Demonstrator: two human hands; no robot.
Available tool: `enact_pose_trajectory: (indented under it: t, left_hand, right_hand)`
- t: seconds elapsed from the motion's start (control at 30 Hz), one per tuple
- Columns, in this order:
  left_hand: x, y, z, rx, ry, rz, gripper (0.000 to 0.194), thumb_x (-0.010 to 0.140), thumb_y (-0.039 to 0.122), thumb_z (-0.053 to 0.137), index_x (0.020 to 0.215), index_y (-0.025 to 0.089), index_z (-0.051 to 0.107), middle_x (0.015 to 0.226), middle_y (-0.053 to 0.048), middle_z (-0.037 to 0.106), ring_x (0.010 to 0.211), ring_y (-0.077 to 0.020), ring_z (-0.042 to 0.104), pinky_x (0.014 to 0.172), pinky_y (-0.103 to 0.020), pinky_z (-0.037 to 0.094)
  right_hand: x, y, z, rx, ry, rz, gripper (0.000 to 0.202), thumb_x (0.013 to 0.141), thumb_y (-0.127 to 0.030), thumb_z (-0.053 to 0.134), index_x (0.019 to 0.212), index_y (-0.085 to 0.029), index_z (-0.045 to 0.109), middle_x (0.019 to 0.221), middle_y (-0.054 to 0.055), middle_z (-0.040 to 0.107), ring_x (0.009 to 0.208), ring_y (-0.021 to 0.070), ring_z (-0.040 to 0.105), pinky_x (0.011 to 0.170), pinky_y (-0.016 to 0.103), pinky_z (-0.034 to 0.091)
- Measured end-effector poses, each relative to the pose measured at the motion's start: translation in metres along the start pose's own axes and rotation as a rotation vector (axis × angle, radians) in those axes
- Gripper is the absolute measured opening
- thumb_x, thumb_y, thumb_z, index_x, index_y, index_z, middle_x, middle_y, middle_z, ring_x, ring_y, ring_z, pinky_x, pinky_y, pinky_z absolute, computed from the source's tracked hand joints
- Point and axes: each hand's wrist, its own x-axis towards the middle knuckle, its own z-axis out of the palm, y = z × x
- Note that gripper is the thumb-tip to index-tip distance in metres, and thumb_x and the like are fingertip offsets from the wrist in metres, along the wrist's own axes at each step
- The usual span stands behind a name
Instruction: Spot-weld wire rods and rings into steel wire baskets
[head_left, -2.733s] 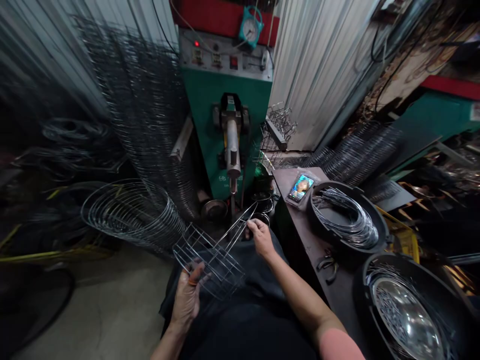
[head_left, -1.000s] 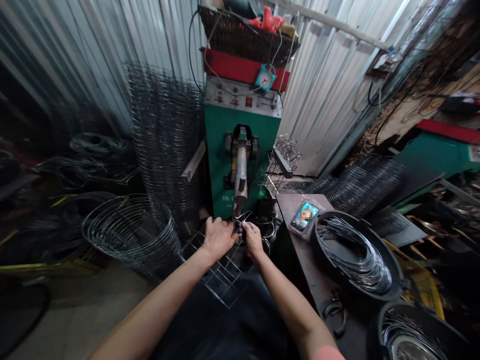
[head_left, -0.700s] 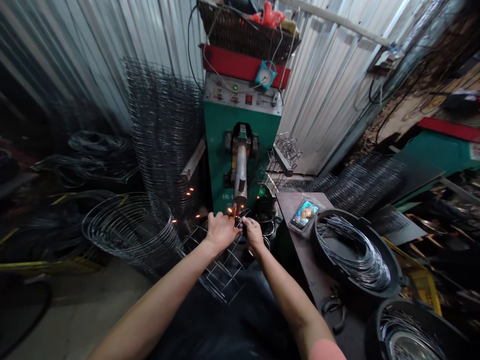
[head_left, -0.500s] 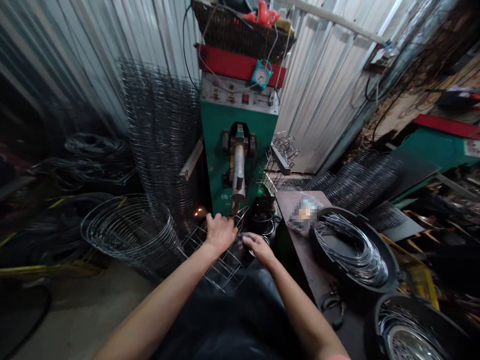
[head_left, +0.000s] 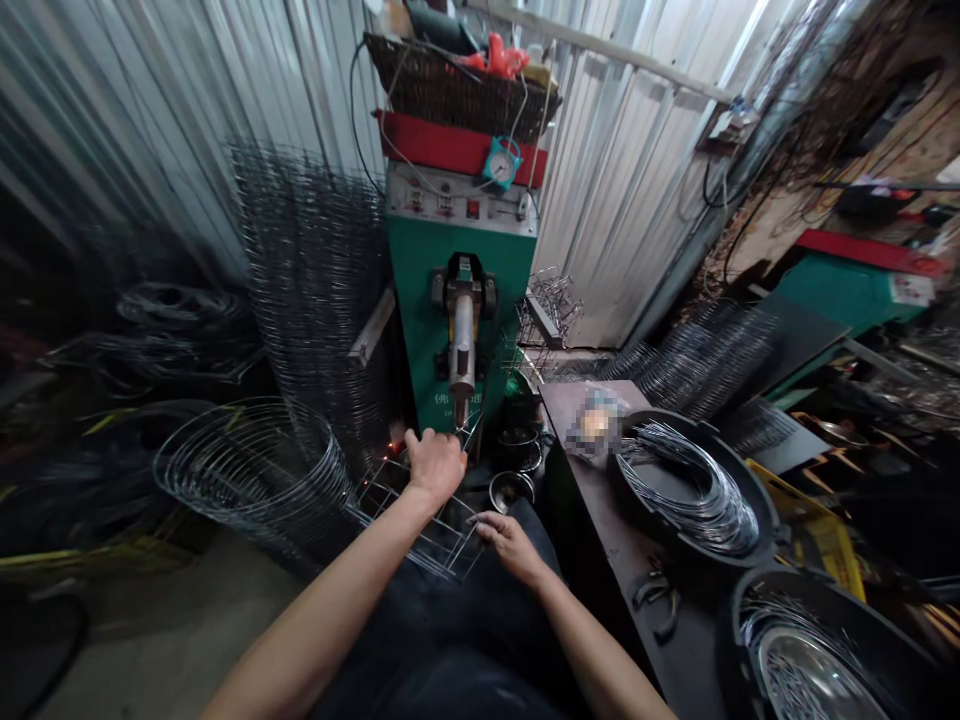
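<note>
Left grip (head_left: 436,464) on wire rack (head_left: 448,546)

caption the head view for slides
Left hand holding a wire rack, right hand at its edge, sparks beside a green machine.

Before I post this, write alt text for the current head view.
Left hand holds a wire frame against a green machine's lower tip, sparks glowing nearby. Right hand is near the frame's corner; black tubs of wire sit at right.

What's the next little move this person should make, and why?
Perhaps steady the rack at its right corner with the right hand: its fingers sit by that corner, contact unclear, while the left hand holds the rack near the machine's tip.
</note>
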Motion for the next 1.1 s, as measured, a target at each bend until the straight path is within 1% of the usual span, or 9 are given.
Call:
enact_pose_trajectory:
  t: [0.1, 0.23, 0.33, 0.47, 0.73, 0.87, 0.93, 1.03, 1.1]
  left_hand:
    - [0.001, -0.004, 0.0, -0.014, 0.001, -0.009, 0.034, 0.08, 0.033, 0.04, 0.085, 0.012, 0.066, 0.087, -0.015, 0.065, 0.09, -0.0292, 0.049, 0.082, -0.046, 0.027]
    - [-0.001, -0.013, -0.001, -0.03, 0.029, -0.027, 0.035, 0.08, 0.034, 0.039, 0.085, 0.012, 0.066, 0.089, -0.016, 0.065, 0.091, -0.0298, 0.049, 0.08, -0.046, 0.028]
    - [-0.003, -0.017, -0.001, -0.036, 0.04, -0.026, 0.034, 0.079, 0.034, 0.041, 0.084, 0.012, 0.066, 0.087, -0.016, 0.065, 0.09, -0.0301, 0.05, 0.081, -0.047, 0.027]
    - [-0.001, -0.019, 0.001, -0.037, 0.054, -0.022, 0.033, 0.079, 0.032, 0.041, 0.084, 0.013, 0.067, 0.088, -0.016, 0.065, 0.091, -0.0301, 0.05, 0.082, -0.047, 0.026]
    - [0.005, -0.024, 0.006, -0.054, 0.087, -0.003, 0.035, 0.078, 0.032, 0.041, 0.084, 0.011, 0.068, 0.084, -0.019, 0.064, 0.09, -0.0302, 0.05, 0.084, -0.049, 0.025]
    - [0.007, -0.022, 0.006, -0.027, 0.096, 0.014, 0.034, 0.078, 0.031, 0.041, 0.083, 0.01, 0.068, 0.083, -0.018, 0.065, 0.088, -0.03, 0.051, 0.086, -0.051, 0.024]
    - [0.008, -0.022, 0.004, 0.0, 0.077, 0.021, 0.034, 0.079, 0.031, 0.041, 0.083, 0.011, 0.068, 0.084, -0.017, 0.065, 0.088, -0.0304, 0.051, 0.089, -0.054, 0.022]
    - [-0.001, -0.027, -0.004, 0.011, 0.06, 0.039, 0.038, 0.082, 0.037, 0.039, 0.097, 0.014, 0.065, 0.09, -0.016, 0.065, 0.091, -0.0319, 0.051, 0.092, -0.062, 0.015]
    - [-0.022, -0.035, -0.008, -0.018, 0.123, 0.06, 0.047, 0.082, 0.044, 0.039, 0.115, 0.014, 0.055, 0.105, -0.018, 0.061, 0.099, -0.0333, 0.05, 0.093, -0.064, 0.014]
  right_hand:
    - [-0.004, -0.008, 0.005, 0.011, 0.053, -0.013, 0.045, 0.072, -0.059, 0.058, 0.088, -0.018, 0.066, 0.063, -0.002, 0.052, 0.055, 0.0094, 0.043, 0.054, 0.022, 0.036]
    - [0.0, -0.015, 0.005, 0.048, -0.002, -0.003, 0.045, 0.069, -0.059, 0.06, 0.086, -0.018, 0.066, 0.06, -0.002, 0.051, 0.053, 0.009, 0.043, 0.053, 0.022, 0.035]
    - [0.005, -0.014, 0.004, 0.065, -0.003, -0.002, 0.046, 0.066, -0.06, 0.061, 0.081, -0.017, 0.067, 0.058, -0.003, 0.051, 0.053, 0.009, 0.042, 0.056, 0.022, 0.035]
    - [0.007, -0.01, 0.01, 0.09, 0.004, 0.015, 0.047, 0.065, -0.061, 0.061, 0.081, -0.017, 0.067, 0.057, -0.003, 0.05, 0.052, 0.0091, 0.041, 0.056, 0.023, 0.035]
    - [0.012, -0.008, 0.012, 0.1, -0.001, 0.001, 0.046, 0.068, -0.06, 0.06, 0.081, -0.017, 0.067, 0.057, -0.003, 0.05, 0.052, 0.0082, 0.04, 0.055, 0.021, 0.034]
    - [0.013, -0.007, 0.014, 0.12, -0.004, 0.015, 0.045, 0.069, -0.059, 0.06, 0.083, -0.017, 0.067, 0.06, -0.002, 0.052, 0.054, 0.0091, 0.043, 0.057, 0.022, 0.036]
    - [0.013, -0.007, 0.017, 0.14, -0.012, 0.024, 0.044, 0.068, -0.059, 0.06, 0.082, -0.017, 0.067, 0.064, -0.001, 0.055, 0.057, 0.0101, 0.045, 0.059, 0.022, 0.037]
    - [0.012, -0.006, 0.022, 0.168, 0.012, 0.0, 0.043, 0.069, -0.059, 0.059, 0.081, -0.018, 0.066, 0.069, -0.001, 0.057, 0.062, 0.0109, 0.047, 0.063, 0.023, 0.039]
    - [0.007, -0.007, 0.027, 0.163, 0.075, -0.033, 0.042, 0.071, -0.058, 0.058, 0.081, -0.018, 0.066, 0.068, -0.001, 0.055, 0.061, 0.011, 0.047, 0.063, 0.023, 0.039]
